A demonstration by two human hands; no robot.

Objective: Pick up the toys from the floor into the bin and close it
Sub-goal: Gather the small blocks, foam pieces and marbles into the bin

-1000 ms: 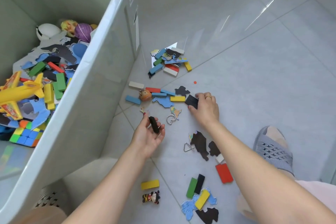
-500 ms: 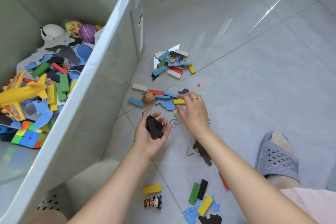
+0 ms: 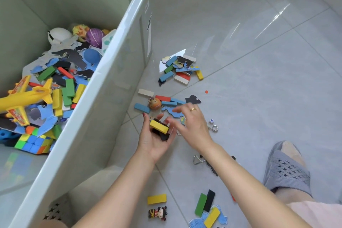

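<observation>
The big white bin (image 3: pixel 103 65) fills the left side, with a yellow plane (image 3: pixel 24 96), a colour cube (image 3: pixel 33 142) and several blocks inside. My left hand (image 3: pixel 155 140) lies palm up beside the bin wall, cupping black pieces with a yellow block (image 3: pixel 158 126) on top. My right hand (image 3: pixel 192 126) hovers just right of it, fingers extended and empty. On the floor lie a pile of blocks and puzzle pieces (image 3: pixel 181 72), a row of blocks with an orange round figure (image 3: pixel 155 103), a dice (image 3: pixel 211 121), a yellow block (image 3: pixel 157 199), a small doll (image 3: pixel 158 213) and green and black blocks (image 3: pixel 204 202).
A foot in a grey slipper (image 3: pixel 286 168) stands on the tiles at the right. Metal wire puzzles lie near my right wrist: a ring (image 3: pixel 214 128) and a triangle (image 3: pixel 198 160). A black puzzle piece (image 3: pixel 193 99) sits beyond my fingers.
My right hand took the yellow block from the floor row and set it on the black pieces in my left palm, then let go. The left hand stayed beside the bin.
</observation>
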